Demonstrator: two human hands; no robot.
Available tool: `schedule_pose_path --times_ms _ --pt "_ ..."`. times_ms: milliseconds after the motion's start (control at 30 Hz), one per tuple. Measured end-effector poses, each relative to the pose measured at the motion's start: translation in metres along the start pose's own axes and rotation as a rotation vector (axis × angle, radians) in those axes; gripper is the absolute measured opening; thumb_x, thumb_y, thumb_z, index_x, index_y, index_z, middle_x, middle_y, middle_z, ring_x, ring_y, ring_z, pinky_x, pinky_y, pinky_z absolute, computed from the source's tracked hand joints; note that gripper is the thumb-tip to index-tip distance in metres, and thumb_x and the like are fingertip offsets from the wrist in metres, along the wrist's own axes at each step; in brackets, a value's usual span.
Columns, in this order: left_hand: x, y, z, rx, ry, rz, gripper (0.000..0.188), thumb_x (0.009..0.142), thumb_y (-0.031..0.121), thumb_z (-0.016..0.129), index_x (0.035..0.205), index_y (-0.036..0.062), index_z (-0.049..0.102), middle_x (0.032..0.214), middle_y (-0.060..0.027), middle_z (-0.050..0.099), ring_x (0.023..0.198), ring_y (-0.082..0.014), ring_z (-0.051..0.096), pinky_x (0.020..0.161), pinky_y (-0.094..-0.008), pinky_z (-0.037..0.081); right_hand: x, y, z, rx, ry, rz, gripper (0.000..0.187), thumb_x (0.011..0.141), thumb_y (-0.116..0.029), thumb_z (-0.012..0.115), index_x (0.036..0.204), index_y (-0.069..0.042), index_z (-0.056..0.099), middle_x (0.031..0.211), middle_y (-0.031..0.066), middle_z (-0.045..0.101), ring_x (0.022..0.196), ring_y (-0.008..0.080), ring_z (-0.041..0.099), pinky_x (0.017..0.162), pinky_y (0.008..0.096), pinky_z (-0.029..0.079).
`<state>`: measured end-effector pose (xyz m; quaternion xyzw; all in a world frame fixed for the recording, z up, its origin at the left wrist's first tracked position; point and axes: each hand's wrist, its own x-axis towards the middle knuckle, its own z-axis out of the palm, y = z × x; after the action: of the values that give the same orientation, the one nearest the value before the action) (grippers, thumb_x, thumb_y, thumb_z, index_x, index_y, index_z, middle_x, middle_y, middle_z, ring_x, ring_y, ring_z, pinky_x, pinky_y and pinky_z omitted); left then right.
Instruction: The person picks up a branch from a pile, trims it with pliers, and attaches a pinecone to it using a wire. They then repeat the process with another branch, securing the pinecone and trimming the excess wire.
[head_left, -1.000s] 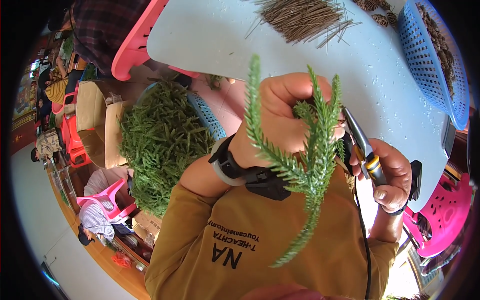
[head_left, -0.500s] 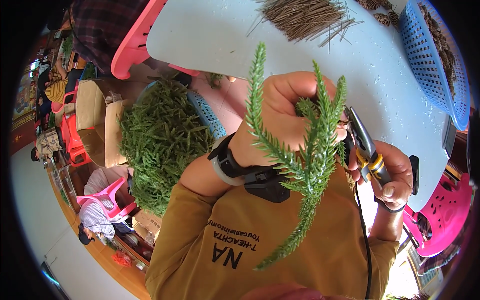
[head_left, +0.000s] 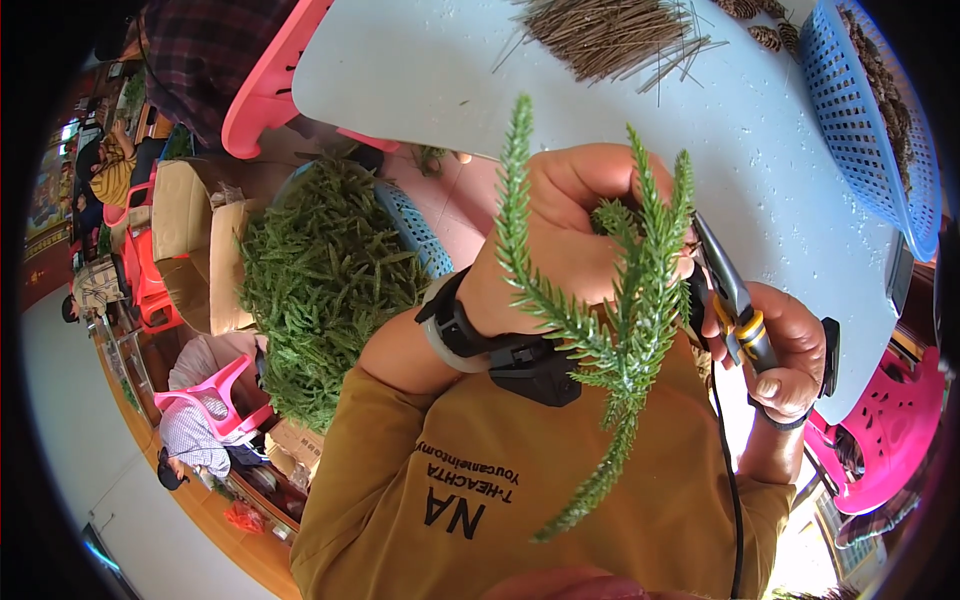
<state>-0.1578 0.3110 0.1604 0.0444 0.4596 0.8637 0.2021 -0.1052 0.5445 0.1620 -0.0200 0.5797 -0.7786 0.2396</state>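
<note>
A green sprig [head_left: 632, 335] is held up across the worktop's near edge, one frond rising over the bare top [head_left: 430, 90], another drooping before the mustard shirt [head_left: 440, 460]. The left hand [head_left: 585, 225] is curled tightly, fingers bent round the sprig's stem side; this grip seems meant to leave the fronds free and bring the stem end toward the tool. The right hand [head_left: 785, 345] wraps the handles of the pliers [head_left: 738, 300], their nose slanting up beside the left fingertips, apparently so it can reach the stem. Whether the nose grips anything I cannot tell.

Brown sticks [head_left: 605, 38] lie in a loose pile, well in from the near edge, probably for easy picking. A few pine cones [head_left: 765, 40] lie between them and the blue basket [head_left: 840, 125] at the right edge, which holds many brown cones [head_left: 882, 95]. Off the worktop, beside the left arm, another basket [head_left: 415, 232] is heaped with green sprigs [head_left: 325, 300]. Next to it stands a cardboard box [head_left: 180, 225], its contents hidden.
</note>
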Motion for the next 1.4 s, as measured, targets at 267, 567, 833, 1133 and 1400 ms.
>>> schedule_pose_path --times_ms 267,567,833,1133,1400 --pt "-0.002 -0.001 0.003 -0.049 0.023 0.042 0.020 0.073 -0.010 0.065 0.087 -0.0003 0.054 0.084 -0.0097 0.056 0.059 -0.0089 0.053 0.044 -0.0204 0.042 0.000 -0.002 -0.003 0.083 -0.095 -0.013 0.073 0.065 -0.022 0.075 0.122 0.013 0.046 0.108 0.0175 0.058 0.093 0.0185 0.057 0.081 0.0283 0.045" --pt "0.005 -0.007 -0.003 0.587 0.082 0.578 0.025 0.065 -0.005 0.070 0.083 0.0027 0.054 0.076 -0.0061 0.055 0.064 -0.0140 0.054 0.055 -0.0251 0.043 -0.006 -0.003 0.009 -0.240 0.057 -0.136 0.073 0.067 -0.025 0.073 0.124 0.011 0.046 0.112 0.0199 0.055 0.098 0.0239 0.056 0.084 0.0292 0.043" --pt "0.007 -0.015 -0.001 0.713 0.183 0.801 0.029 0.054 -0.004 0.072 0.076 0.0044 0.055 0.072 -0.0064 0.056 0.062 -0.0178 0.055 0.052 -0.0266 0.043 -0.007 -0.021 0.008 -0.681 -0.035 -0.291 0.073 0.069 -0.029 0.071 0.125 0.009 0.045 0.114 0.0218 0.052 0.095 0.0259 0.056 0.078 0.0304 0.045" --pt "0.007 -0.017 -0.014 0.859 0.005 0.946 0.041 0.065 0.006 0.082 0.091 0.0012 0.050 0.090 -0.0188 0.057 0.060 -0.0139 0.056 0.054 -0.0243 0.047 -0.008 -0.038 0.005 -0.930 -0.056 -0.355 0.072 0.067 -0.028 0.070 0.124 0.009 0.046 0.111 0.0241 0.053 0.092 0.0275 0.057 0.071 0.0311 0.047" --pt "0.004 -0.007 -0.013 1.106 -0.016 0.950 0.039 0.064 0.004 0.081 0.089 0.0014 0.051 0.095 -0.0160 0.057 0.064 -0.0190 0.061 0.056 -0.0282 0.050 -0.005 -0.043 0.008 -1.051 -0.033 -0.426 0.069 0.069 -0.027 0.069 0.122 0.011 0.047 0.110 0.0266 0.053 0.089 0.0320 0.058 0.074 0.0348 0.048"
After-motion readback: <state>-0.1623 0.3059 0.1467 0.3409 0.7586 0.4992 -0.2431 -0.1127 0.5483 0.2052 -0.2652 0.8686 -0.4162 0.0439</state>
